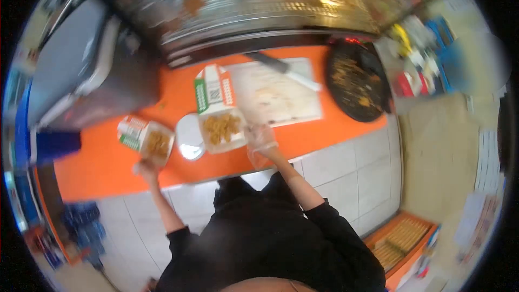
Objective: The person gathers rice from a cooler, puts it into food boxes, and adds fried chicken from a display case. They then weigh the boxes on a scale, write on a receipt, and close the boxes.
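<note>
A small takeaway box (157,146) with its printed lid folded back holds brown, fried-looking food, and my left hand (146,170) grips its near edge. To its right stands a larger open takeaway box (223,139), filled with similar food, its green, white and orange lid (214,89) tipped back. My right hand (260,139), in a clear plastic glove, is against or just beside the larger box's right side; its fingers are blurred. Between both boxes lies a round white object (190,136), perhaps a scale.
A knife (286,70) lies on the white cutting board (303,109), beside a dark round pan (357,89) with food bits. A glass display case (259,8) lines the back of the orange counter (102,173). A large grey appliance (70,70) stands left.
</note>
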Tool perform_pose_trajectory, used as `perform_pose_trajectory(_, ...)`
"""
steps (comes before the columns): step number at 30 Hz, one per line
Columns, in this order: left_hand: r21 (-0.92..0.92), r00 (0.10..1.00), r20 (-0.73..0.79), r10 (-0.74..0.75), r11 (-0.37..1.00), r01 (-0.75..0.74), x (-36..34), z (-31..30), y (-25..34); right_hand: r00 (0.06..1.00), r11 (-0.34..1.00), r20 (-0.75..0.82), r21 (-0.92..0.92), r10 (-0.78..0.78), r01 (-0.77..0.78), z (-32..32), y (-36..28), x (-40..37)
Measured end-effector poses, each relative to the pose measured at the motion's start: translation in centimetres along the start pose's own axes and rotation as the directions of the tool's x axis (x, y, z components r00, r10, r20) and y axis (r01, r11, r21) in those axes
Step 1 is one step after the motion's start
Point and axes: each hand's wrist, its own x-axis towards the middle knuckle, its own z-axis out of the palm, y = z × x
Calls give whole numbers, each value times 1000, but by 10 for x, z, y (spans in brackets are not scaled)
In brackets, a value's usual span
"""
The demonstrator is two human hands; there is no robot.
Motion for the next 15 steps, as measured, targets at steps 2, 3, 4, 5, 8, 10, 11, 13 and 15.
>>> perform_pose_trajectory(2, -339, 890, 139, -434, 824, 454, 18, -26, 27, 998, 996, -38, 69, 58, -55, -66, 24, -27)
perform_pose_trajectory(3, -294, 926, -13, -377, 887, 357, 25, -51, 76, 992, 989, -40, 89, 120, -116, -110, 35, -47)
perform_pose_trajectory(4, -104, 932, -129, -339, 939, 327, 18, -64, 94, 986, 991, -110, 57, 124, -119, -138, 65, -72)
perform_pose_trajectory(5, -211, 887, 32, -461, 864, 457, 14, -83, 125, 979, 993, -168, 16, 119, -118, -167, 100, -101)
perform_pose_trajectory(8, -52, 935, 121, -334, 938, 342, 36, -101, 191, 932, 985, -319, 92, 171, -149, -262, 184, -157)
perform_pose_trajectory(10, -50, 949, 139, -282, 955, 292, 39, -123, 268, 886, 948, -338, 124, 317, -292, -344, 192, -197)
perform_pose_trajectory(11, -184, 960, 163, -229, 949, 257, 36, -121, 292, 850, 897, -292, 86, 438, -433, -387, 191, -215)
perform_pose_trajectory(13, -274, 912, 314, -265, 894, 354, 44, -106, 420, 792, 898, -435, 103, 428, -428, -443, 257, -250)
perform_pose_trajectory(15, -411, 926, 314, -210, 849, 332, 59, -58, 491, 722, 818, -416, 108, 553, -564, -496, 300, -263)
